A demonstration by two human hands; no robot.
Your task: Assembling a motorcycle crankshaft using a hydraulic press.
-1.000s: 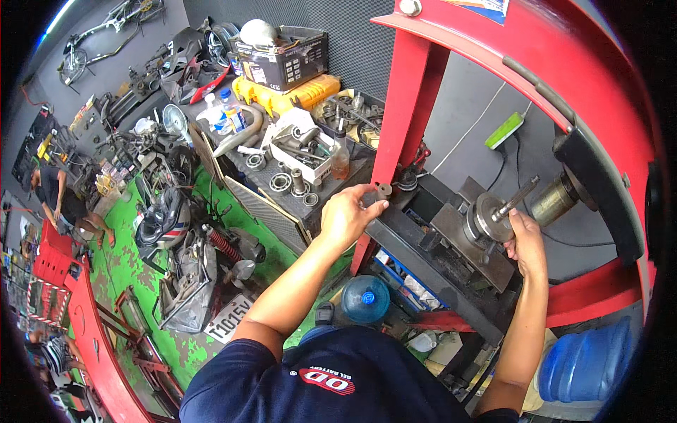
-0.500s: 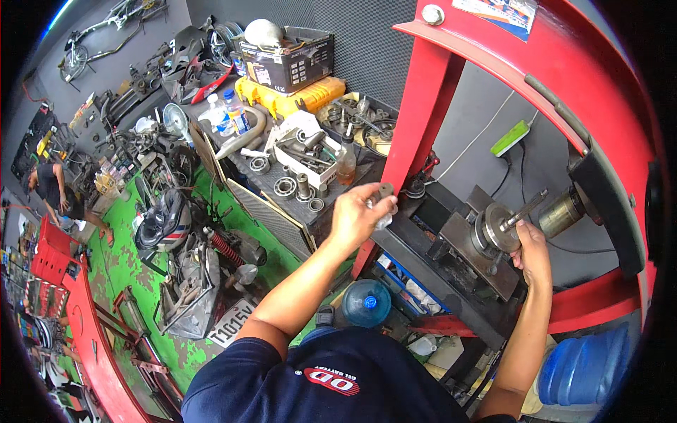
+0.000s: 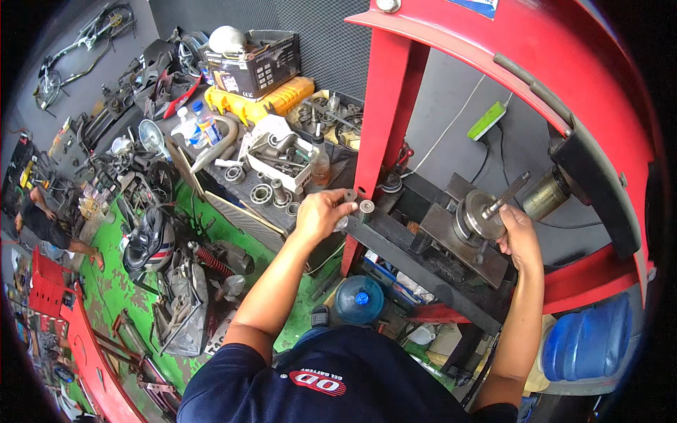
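My left hand (image 3: pixel 321 218) pinches a small metal cylinder (image 3: pixel 350 196) between thumb and fingers, over the left end of the press's black bed. A shiny thing (image 3: pixel 341 224) shows under those fingers; I cannot make out its kind. Right beside the fingertips is a second short metal cylinder (image 3: pixel 367 206) with a hole in its top. My right hand (image 3: pixel 520 236) is closed on the near right side of a crankshaft (image 3: pixel 486 215). Its round webs rest on a thick steel plate (image 3: pixel 465 247), and its shaft slants up to the right. The press ram (image 3: pixel 546 194) is just beyond it.
The red press frame (image 3: pixel 381 106) rises around the bed. On the bench at left are a white parts box (image 3: pixel 271 162), bearings (image 3: pixel 261 192) and a bottle of brown liquid (image 3: pixel 321 162). Blue water jugs (image 3: pixel 360 299) stand below, with dismantled motorcycle parts (image 3: pixel 183 303) at left.
The view has shifted to the right. My left hand has come down slightly beside the bed's end, and the second cylinder now shows beside it. My right hand stays on the crankshaft.
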